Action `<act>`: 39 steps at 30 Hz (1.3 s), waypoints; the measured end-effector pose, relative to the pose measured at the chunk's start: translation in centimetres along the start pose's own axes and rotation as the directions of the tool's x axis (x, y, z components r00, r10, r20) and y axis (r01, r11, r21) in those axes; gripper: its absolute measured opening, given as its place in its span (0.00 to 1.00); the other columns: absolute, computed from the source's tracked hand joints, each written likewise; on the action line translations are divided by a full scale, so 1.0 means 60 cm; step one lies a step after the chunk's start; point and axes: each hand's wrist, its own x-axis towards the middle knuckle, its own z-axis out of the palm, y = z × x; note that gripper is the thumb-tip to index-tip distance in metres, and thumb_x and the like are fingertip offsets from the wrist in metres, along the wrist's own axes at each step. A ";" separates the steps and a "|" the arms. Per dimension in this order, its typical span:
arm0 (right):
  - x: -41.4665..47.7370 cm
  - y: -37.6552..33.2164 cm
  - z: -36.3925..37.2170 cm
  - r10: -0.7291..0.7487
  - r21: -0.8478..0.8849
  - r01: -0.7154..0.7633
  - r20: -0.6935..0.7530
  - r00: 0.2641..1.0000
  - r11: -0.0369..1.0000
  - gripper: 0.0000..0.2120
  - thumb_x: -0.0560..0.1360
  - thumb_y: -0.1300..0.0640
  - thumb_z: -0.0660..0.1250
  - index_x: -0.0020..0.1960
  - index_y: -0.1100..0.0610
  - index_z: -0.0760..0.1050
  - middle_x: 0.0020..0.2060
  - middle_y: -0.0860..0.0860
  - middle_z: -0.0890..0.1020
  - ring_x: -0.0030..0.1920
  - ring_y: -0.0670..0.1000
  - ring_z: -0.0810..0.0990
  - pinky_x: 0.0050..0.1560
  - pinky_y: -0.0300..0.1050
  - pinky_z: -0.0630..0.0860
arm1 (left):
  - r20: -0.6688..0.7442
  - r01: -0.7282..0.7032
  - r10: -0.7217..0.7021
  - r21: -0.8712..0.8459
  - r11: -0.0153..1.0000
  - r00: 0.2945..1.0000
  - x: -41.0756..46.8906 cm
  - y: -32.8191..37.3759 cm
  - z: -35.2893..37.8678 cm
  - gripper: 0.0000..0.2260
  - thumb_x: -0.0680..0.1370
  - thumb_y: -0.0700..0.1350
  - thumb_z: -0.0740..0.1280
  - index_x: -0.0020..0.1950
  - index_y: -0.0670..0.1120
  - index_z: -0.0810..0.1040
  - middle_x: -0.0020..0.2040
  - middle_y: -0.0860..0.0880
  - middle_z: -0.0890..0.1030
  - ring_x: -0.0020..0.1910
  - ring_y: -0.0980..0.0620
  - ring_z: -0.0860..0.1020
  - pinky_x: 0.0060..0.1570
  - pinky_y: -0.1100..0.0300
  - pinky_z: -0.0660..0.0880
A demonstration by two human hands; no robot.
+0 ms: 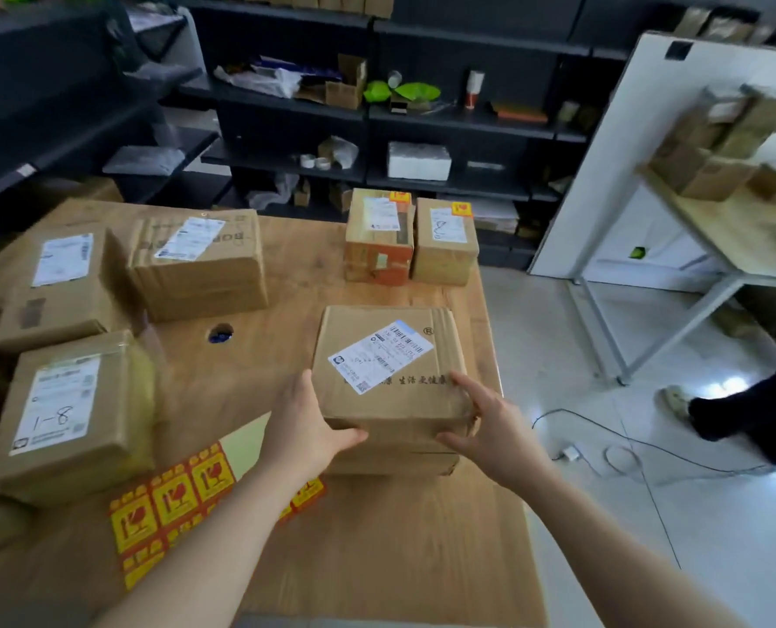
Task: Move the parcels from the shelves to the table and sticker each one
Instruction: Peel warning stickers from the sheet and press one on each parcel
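Head view. Parcel [390, 369] sits on the table [377, 559], near its right edge, label up, no fragile sticker visible.

Left hand [306, 428] clasps the near-left corner, thumb across the front face. Right hand [490, 428]: fingers spread wide and straight against the near-right corner.

Risks, as judged:
- A push rightward could tip the parcel off the edge.
- The left forearm lies over the sticker sheet [173, 491] and may drag or crease it.

Surface: wood-grain, crowded with boxes on the left; two stickered boxes [379, 237] at the far edge.

Room: dark shelves [422, 115] behind, a white rack [717, 247] on the right, a cable [649, 446] loose on the floor.
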 end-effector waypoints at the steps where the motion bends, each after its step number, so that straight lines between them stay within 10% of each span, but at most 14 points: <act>1: -0.004 0.012 0.004 -0.007 0.001 0.007 0.004 1.000 1.000 0.39 0.67 0.53 0.76 0.74 0.45 0.63 0.60 0.42 0.75 0.59 0.49 0.75 0.58 0.42 0.72 | -0.011 -0.006 0.006 0.022 1.000 1.000 -0.005 0.000 0.011 0.51 0.63 0.56 0.79 0.76 0.44 0.54 0.73 0.47 0.64 0.71 0.48 0.65 0.65 0.55 0.65; 13: -0.024 0.041 0.022 -0.022 0.028 0.020 0.061 0.998 0.999 0.38 0.68 0.45 0.72 0.73 0.42 0.59 0.69 0.47 0.66 0.57 0.49 0.75 0.53 0.43 0.76 | -0.062 -0.067 0.078 0.159 0.985 0.995 -0.035 -0.006 0.052 0.43 0.66 0.56 0.77 0.72 0.44 0.58 0.68 0.47 0.68 0.65 0.47 0.70 0.60 0.54 0.72; 19: -0.025 0.011 0.024 -0.056 -0.159 0.049 -0.042 0.998 0.986 0.35 0.70 0.40 0.71 0.72 0.50 0.65 0.77 0.53 0.56 0.76 0.55 0.56 0.74 0.52 0.60 | 0.021 -0.079 0.077 0.145 0.986 0.997 -0.037 -0.014 0.029 0.41 0.69 0.59 0.74 0.74 0.46 0.58 0.70 0.48 0.68 0.67 0.48 0.68 0.63 0.55 0.70; 24: -0.027 -0.058 0.050 -0.209 -0.196 0.197 -0.046 0.977 0.961 0.29 0.74 0.47 0.69 0.73 0.53 0.67 0.75 0.51 0.63 0.76 0.52 0.57 0.74 0.44 0.55 | 0.009 -0.078 0.077 0.178 0.981 0.997 -0.043 -0.051 -0.021 0.34 0.76 0.58 0.67 0.76 0.45 0.60 0.73 0.47 0.68 0.70 0.47 0.68 0.65 0.54 0.67; 31: -0.050 -0.178 0.157 -0.423 -0.222 0.418 0.025 0.906 0.881 0.16 0.73 0.54 0.69 0.58 0.60 0.78 0.55 0.55 0.81 0.56 0.59 0.78 0.56 0.50 0.74 | 0.013 -0.086 0.090 0.483 0.872 0.996 -0.069 -0.179 -0.097 0.21 0.78 0.57 0.63 0.66 0.47 0.72 0.62 0.48 0.76 0.61 0.46 0.74 0.57 0.54 0.73; 39: -0.062 -0.205 0.281 -0.350 -0.190 0.392 0.223 0.910 0.900 0.15 0.79 0.56 0.63 0.64 0.56 0.76 0.61 0.51 0.79 0.62 0.55 0.74 0.59 0.46 0.71 | 0.203 -0.061 -0.062 0.549 0.833 0.977 -0.078 -0.330 -0.091 0.23 0.77 0.57 0.65 0.69 0.48 0.70 0.68 0.48 0.71 0.67 0.46 0.69 0.64 0.53 0.70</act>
